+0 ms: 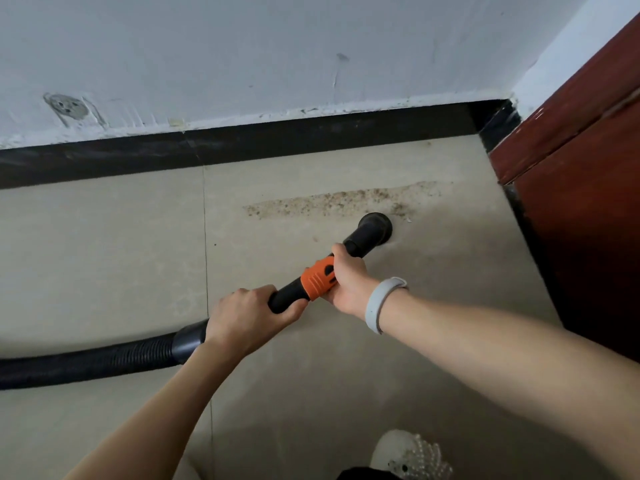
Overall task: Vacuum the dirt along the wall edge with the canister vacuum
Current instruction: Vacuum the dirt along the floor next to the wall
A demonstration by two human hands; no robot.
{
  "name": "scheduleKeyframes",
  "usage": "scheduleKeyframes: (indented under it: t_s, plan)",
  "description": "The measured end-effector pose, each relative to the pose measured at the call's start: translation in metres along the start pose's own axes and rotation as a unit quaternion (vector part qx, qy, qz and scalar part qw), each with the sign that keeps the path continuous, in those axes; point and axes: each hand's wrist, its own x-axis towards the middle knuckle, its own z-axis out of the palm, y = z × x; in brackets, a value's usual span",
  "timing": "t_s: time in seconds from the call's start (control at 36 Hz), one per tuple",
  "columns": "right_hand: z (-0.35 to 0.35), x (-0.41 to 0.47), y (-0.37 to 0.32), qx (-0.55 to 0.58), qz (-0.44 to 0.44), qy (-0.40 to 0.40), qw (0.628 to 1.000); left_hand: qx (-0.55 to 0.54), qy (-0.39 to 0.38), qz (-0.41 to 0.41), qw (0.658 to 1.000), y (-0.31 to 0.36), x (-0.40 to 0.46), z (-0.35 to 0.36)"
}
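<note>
Beige tiled floor (pixel 104 244), dirt strip (pixel 343 199) near black baseboard (pixel 242 143), perhaps gritty.

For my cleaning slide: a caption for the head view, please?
Both hands, left hand and right hand, grip the vacuum wand, nozzle at the dirt strip near the baseboard.

I see the vacuum's black tube (pixel 360 242) slanting down toward two o'clock, its round flared nozzle (pixel 375 227) resting on the beige floor (pixel 104 254). An orange collar (pixel 317 278) rings the tube midway, and a ribbed black hose (pixel 86 363) trails off at nine o'clock. The dirt (pixel 343 200), a speckled brown streak, lies near the black baseboard (pixel 242 143), just at twelve o'clock of the nozzle.
</note>
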Motion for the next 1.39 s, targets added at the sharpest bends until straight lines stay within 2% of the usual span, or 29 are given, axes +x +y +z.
scheduleKeyframes:
  t_s: [0.47, 0.56, 0.75, 1.0, 1.39]
  plan:
    - [-0.101, 0.029, -0.069, 0.151, -0.074, 0.100, 0.981, 0.051, -0.007, 0.096, 0.994, 0.124, 0.056, 0.027]
    - [-0.115, 0.037, -0.085, 0.157, -0.087, 0.101, 0.979, 0.058, -0.004, 0.115, 0.992, 0.145, 0.069, 0.029]
    - [-0.142, 0.046, -0.119, 0.152, -0.082, 0.075, 0.982, 0.034, -0.057, 0.150, 0.986, 0.177, 0.090, 0.031]
    - [-0.122, 0.053, -0.124, 0.067, -0.074, 0.037, 0.994, -0.014, -0.082, 0.116, 0.990, 0.162, 0.086, 0.032]
    - [-0.071, 0.050, -0.078, 0.033, -0.059, 0.018, 0.998, -0.031, -0.079, 0.074, 0.994, 0.094, 0.056, 0.022]
